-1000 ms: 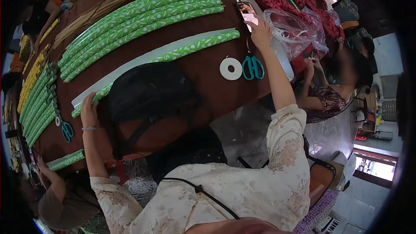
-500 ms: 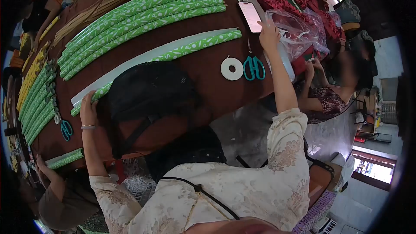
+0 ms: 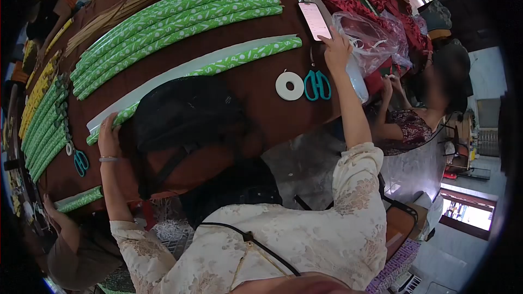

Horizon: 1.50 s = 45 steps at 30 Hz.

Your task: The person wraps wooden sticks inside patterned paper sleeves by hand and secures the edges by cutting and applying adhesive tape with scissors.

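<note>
My left hand grips the left end of a green patterned roll of wrapping paper, its fingers curled over the paper. A white strip of the sheet's back lies unrolled along its far side. A black bag covers part of the roll's near side. My right hand is open and holds nothing. One of its fingers reaches to the lower part of a phone with a lit screen. Nearest to that hand on the cloth are a roll of white tape and teal-handled scissors.
Several finished green rolls lie at the back of the brown-covered table. Clear plastic bags and red fabric are piled to the right. A co-worker sits at the right; another person's hand is at lower left.
My right hand has shifted slightly, and its finger now extends over the lower part of the phone screen. My left hand stays on the roll; the whole view drifts a little.
</note>
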### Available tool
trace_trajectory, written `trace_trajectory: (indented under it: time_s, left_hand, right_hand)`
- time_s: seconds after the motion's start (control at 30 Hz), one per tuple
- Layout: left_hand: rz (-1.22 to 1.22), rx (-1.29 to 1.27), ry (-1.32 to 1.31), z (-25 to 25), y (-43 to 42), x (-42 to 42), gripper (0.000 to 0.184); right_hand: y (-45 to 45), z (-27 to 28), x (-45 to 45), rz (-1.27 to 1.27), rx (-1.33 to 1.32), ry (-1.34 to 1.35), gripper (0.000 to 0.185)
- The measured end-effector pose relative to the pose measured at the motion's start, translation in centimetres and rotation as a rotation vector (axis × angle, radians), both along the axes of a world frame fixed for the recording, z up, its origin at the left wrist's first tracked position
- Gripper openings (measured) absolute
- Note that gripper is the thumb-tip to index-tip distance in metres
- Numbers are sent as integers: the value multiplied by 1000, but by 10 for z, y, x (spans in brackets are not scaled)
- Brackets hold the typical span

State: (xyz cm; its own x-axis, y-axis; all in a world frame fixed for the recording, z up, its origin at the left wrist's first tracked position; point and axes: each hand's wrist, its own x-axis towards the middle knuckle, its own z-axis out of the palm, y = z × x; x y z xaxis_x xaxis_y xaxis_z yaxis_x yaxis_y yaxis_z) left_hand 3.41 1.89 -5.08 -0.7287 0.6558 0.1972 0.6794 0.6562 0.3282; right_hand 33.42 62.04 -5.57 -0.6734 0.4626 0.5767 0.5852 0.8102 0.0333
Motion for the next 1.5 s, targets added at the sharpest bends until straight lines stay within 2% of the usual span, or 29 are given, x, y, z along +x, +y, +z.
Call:
trace_trajectory:
  time_s: [0.17, 0.33, 0.57, 0.73, 0.87, 0.93, 1.0, 1.1, 1.17, 1.27, 1.3, 1.5]
  left_hand:
    - [-3, 11, -5, 6, 3, 5, 41]
    - [-40, 41, 28, 1, -1, 1, 41]
    - [1, 21, -25, 0, 0, -1, 41]
    - [-10, 13, -14, 3, 2, 2, 41]
    - [-43, 18, 12, 5, 2, 3, 41]
    - [-50, 8, 12, 7, 2, 3, 41]
    - [-37, -11, 5, 8, 2, 4, 41]
    - [-57, -51, 18, -2, -8, -5, 44]
    - [-56, -50, 14, -2, -8, -6, 43]
    - [-39, -43, 1, 0, -6, -3, 42]
    - [-26, -39, -6, 1, -5, -2, 40]
    - [-47, -46, -6, 2, -6, -4, 42]
  right_hand:
    - [-2, -9, 7, 28, 41, -48, 36]
    - [2, -10, 5, -42, -71, 79, 38]
    - [6, -14, 21, -126, -180, 107, 39]
    - [9, -22, 30, -49, -170, 201, 34]
    - [-2, -18, 35, -80, -197, 233, 30]
    - [-15, -9, 37, 36, -357, 363, 25]
    - [-36, 6, 40, 82, -268, 323, 22]
    - [-74, 21, 44, 243, -520, 326, 20]
    - [-109, 39, 49, 345, -564, 165, 19]
    - [-147, 48, 54, 424, -481, -57, 28]
    - [-154, 43, 56, 414, -452, -100, 36]
    - [-163, 27, 55, 395, -370, -95, 43]
